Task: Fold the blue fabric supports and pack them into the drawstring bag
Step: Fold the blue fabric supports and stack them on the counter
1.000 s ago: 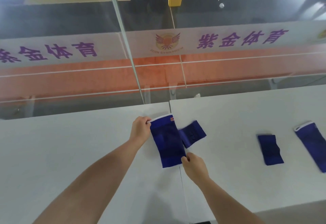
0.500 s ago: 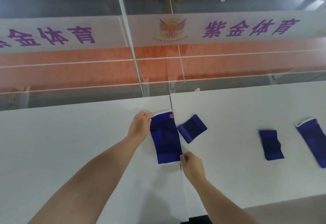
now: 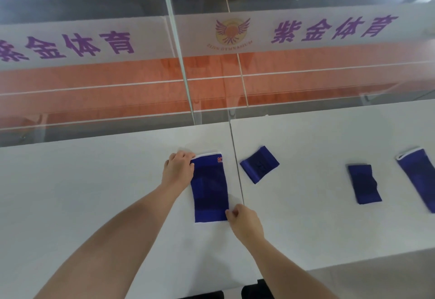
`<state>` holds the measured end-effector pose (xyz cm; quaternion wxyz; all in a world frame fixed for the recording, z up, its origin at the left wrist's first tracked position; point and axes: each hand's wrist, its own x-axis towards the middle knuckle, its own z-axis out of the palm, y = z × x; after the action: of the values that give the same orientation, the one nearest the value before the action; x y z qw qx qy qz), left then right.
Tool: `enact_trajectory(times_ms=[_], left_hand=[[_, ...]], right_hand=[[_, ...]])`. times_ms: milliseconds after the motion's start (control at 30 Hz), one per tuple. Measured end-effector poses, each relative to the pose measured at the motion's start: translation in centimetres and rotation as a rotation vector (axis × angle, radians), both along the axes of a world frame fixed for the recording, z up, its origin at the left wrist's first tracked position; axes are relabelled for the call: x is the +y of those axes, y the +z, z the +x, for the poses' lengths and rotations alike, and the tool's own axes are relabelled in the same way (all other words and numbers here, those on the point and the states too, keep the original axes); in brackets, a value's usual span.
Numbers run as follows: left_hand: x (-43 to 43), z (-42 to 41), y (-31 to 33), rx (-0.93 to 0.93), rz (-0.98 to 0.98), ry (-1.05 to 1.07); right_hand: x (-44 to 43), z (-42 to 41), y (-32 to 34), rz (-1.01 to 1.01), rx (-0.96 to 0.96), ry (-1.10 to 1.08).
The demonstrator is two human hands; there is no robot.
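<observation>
Both hands, left hand (image 3: 178, 169) and right hand (image 3: 244, 222), now pinch opposite corners of the blue support (image 3: 209, 190), straightened flat since a second ago, ready for folding.

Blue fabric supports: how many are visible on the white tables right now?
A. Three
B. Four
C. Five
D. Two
B: one support lies flat between the left hand and the right hand, and three more lie to its right.

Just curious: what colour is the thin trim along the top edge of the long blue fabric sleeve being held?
White, on the long blue fabric sleeve, clearest in the head view.
</observation>
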<state>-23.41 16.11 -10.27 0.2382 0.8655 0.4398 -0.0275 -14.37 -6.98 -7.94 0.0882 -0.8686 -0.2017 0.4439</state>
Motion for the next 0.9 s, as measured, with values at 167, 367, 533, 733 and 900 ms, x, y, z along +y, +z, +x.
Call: enact_trajectory(times_ms=[167,367,533,733,900], left_hand=[[-2.9,3.9,1.3,-0.060,0.095,-0.082],[-8.0,12.7,0.8,-0.111,-0.131,-0.242],[-12.2,16.4,0.1,-0.006,-0.136,-0.187],[-15.7,15.6,0.8,-0.041,-0.333,-0.019],[-17.5,16.8,3.4,-0.020,-0.308,-0.133]], right_hand=[[-0.7,6.1,1.5,0.084,-0.163,-0.146],[0.1,13.8,1.2,0.142,-0.253,-0.252],[0.3,16.4,-1.5,0.169,-0.217,-0.200],[-3.6,17.0,-1.9,0.384,-0.044,-0.160],[-8.0,19.7,0.8,0.391,0.086,-0.032]])
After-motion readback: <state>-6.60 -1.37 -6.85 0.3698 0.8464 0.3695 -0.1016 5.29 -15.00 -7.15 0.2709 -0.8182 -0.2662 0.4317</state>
